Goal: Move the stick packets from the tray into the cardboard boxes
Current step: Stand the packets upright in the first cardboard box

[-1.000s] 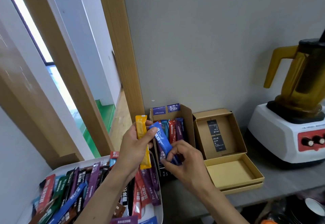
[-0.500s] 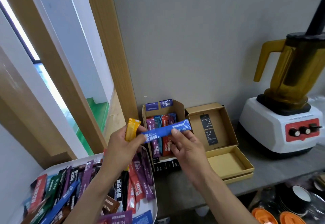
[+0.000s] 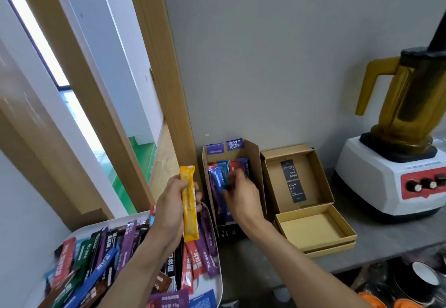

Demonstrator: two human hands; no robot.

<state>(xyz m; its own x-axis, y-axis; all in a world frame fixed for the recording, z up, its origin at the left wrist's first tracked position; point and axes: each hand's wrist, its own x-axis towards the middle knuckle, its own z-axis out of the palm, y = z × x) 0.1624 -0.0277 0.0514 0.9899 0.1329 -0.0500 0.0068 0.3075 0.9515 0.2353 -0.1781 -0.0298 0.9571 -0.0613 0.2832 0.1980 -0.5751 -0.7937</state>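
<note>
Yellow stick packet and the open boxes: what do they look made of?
Yellow stick packet: looks like thin plastic or foil film, with a slight sheen and a crimped top end, in the left hand. Open boxes: brown cardboard, matte, with folded flaps and raw edges.

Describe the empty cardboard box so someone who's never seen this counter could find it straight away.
Start at the white blender on the grey counter. Just left of it sit two open cardboard boxes against the wall. The empty box is the one nearer the blender, bare inside except black labels; its neighbour is packed with packets.
</note>
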